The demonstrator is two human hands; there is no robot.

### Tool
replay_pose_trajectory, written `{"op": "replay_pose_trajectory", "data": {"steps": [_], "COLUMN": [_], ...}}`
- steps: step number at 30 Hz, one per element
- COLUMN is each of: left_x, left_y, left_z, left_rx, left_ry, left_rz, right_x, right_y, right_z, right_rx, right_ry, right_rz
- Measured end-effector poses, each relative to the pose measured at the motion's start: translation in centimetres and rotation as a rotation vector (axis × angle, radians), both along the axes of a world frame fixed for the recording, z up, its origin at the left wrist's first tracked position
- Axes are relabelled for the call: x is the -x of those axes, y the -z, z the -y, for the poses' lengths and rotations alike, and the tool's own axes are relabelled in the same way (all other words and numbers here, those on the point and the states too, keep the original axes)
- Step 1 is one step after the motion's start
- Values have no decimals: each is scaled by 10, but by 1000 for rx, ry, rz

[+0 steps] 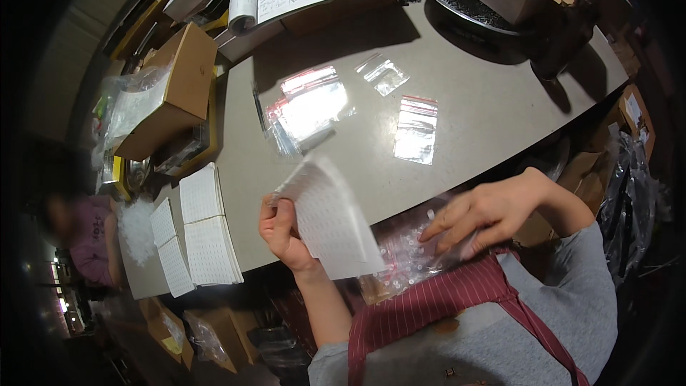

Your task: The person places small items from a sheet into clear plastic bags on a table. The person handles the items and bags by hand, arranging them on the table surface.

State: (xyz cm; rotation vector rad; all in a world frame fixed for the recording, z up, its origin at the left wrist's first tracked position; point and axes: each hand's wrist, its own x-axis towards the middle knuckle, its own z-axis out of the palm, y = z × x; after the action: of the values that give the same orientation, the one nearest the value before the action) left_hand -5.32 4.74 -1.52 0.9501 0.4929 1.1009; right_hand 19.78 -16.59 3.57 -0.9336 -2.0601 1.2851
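My left hand (284, 232) pinches a white printed sheet (329, 221) at its upper left corner, thumb on the near side. The sheet bows and hangs in front of me, past the table's near edge. In my lap, against the striped dark red apron, lies a clear plastic bag (400, 266) with several small whitish round pieces in it. Over its right part, my right hand (471, 220) is slightly blurred, its fingers stretched and apart at the bag's top. Whether a fingertip grips the plastic, I cannot tell.
Small clear zip bags lie on the grey table (286, 193): a shiny pile (314, 104), a flat group (416, 129) and a few more (386, 75). Printed sheet stacks (207, 225) and a cardboard box (171, 93) stand left. A dark round pan (471, 11) is far right. Someone in purple (93, 243) is at left.
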Motion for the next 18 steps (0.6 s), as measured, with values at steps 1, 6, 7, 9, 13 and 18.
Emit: {"op": "replay_pose_trajectory", "data": {"steps": [1,6,7,9,13,18], "left_x": [0,-9,-12,-14,-17,-22], "left_y": [0,-9,-9,-11,-14,-16], "left_z": [-2,15,17,18,20,24], "left_rx": [-25,-158,-183,-208,-234,-265], "left_ry": [26,59,82,123,87,81], "left_rz": [-37,-281,-306,-345,-367,-437], "right_x": [4,-20,-23,-26,-5,1], "right_y": [-6,-24,-28,-43,-31,-36], "right_z": [3,-11,-15,-24,-30,-20], "right_rx": [111,53,66,92,285,46], "right_ry": [13,340,449,474,209,126], "right_rz": [-21,58,91,239,223,325]}}
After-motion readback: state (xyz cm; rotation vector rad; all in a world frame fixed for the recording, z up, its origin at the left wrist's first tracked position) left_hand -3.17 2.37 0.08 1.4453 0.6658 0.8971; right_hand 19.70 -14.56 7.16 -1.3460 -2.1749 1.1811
